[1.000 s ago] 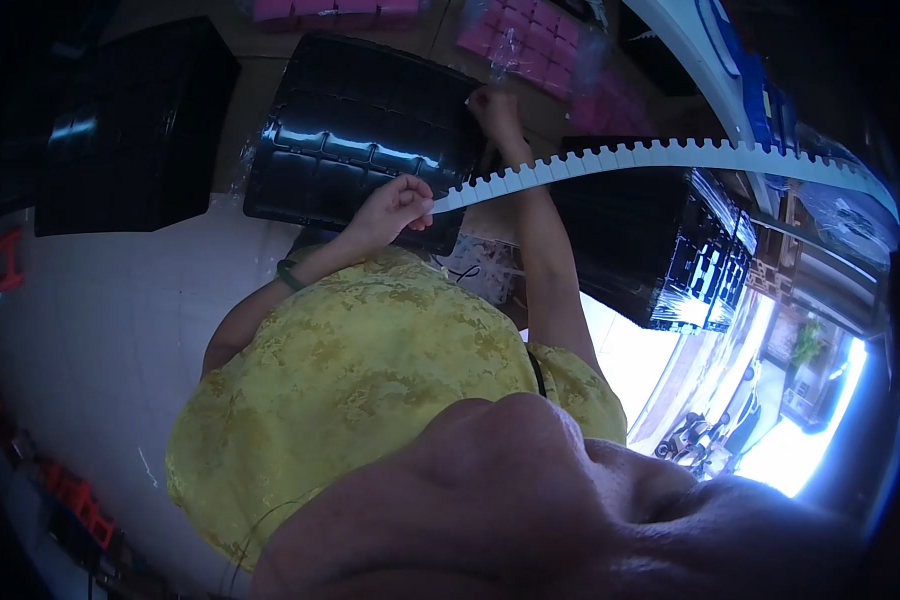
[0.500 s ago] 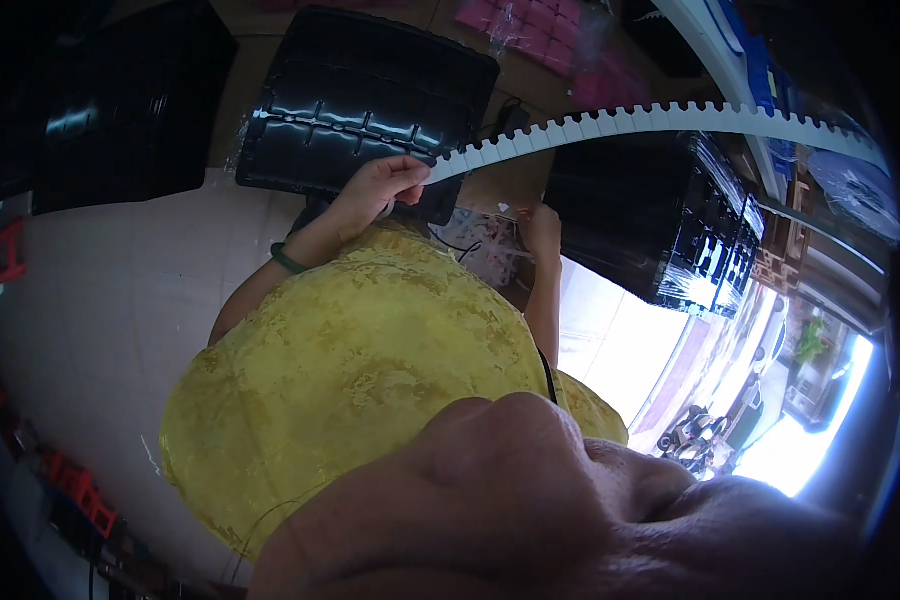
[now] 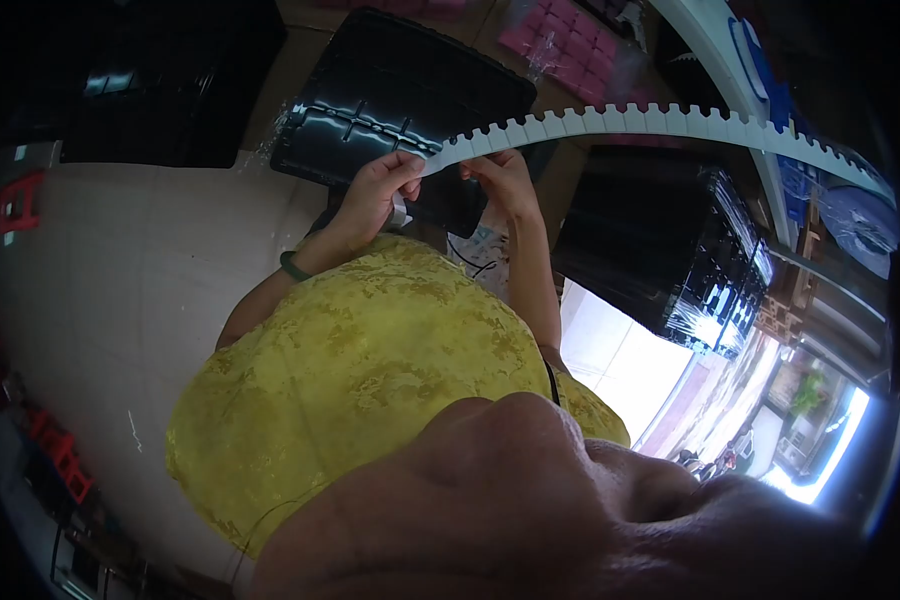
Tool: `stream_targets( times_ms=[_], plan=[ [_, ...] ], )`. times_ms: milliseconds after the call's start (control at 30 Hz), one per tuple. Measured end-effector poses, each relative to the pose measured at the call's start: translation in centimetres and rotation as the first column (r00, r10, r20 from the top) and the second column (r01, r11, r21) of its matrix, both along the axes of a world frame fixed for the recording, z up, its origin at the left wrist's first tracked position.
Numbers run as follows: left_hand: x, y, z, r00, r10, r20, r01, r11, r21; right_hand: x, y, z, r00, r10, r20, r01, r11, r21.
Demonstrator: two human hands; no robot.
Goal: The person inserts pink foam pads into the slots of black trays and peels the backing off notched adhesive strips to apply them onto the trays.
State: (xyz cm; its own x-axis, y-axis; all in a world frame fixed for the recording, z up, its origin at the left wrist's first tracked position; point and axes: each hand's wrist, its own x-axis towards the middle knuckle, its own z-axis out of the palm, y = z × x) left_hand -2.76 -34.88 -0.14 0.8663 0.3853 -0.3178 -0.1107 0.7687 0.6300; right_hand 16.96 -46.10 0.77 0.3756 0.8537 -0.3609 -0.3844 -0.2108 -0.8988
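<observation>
A long white strip with square notches along its upper edge arches from my hands to the far right. My left hand, a green bangle on its wrist, pinches the strip's near end. Close beside it, my right hand has its fingertips closed at the strip's lower edge; what lies between them is partly hidden. Behind both hands is a black molded plastic tray. A pile of pale scraps and a dark cord show below my right hand.
Black plastic-covered stacks stand at left and right. Pink gridded pieces lie at the back. A wrapped roll sits at far right, near a pale curved frame. Red stools stand on the floor at left.
My right hand has come up from beside the scraps to the strip, next to my left hand. My left hand keeps its pinch on the end. The whole view has shifted slightly.
</observation>
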Motion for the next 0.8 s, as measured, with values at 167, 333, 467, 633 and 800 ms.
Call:
stream_targets(
  times_ms=[167, 333, 467, 633, 800],
  plan=[
    [-1.9, 2.6, 1.2, 0.996, 0.04, -0.074, -0.028, 0.987, 0.157, 3.1, 12.2, 0.2, 0.882, 0.174, 0.439, -0.154, 0.985, -0.08],
    [-2.0, 4.7, 1.1, 0.999, -0.006, -0.051, 0.015, 0.984, 0.179, 4.5, 25.3, -5.0, 0.547, 0.252, 0.798, -0.161, 0.967, -0.196],
    [-2.2, 6.9, 1.4, 0.999, -0.034, -0.02, 0.037, 0.986, 0.163, 4.8, 29.7, -7.7, 0.343, 0.308, 0.887, -0.144, 0.951, -0.274],
    [-1.9, 8.3, 1.2, 0.998, -0.064, -0.009, 0.065, 0.979, 0.195, 4.9, 29.8, -7.3, 0.263, 0.289, 0.921, -0.154, 0.955, -0.255],
    [-1.3, 8.9, 0.7, 0.997, -0.075, 0.019, 0.069, 0.971, 0.23, 4.2, 31.1, -8.3, 0.258, 0.328, 0.909, -0.117, 0.944, -0.308]
  ],
)
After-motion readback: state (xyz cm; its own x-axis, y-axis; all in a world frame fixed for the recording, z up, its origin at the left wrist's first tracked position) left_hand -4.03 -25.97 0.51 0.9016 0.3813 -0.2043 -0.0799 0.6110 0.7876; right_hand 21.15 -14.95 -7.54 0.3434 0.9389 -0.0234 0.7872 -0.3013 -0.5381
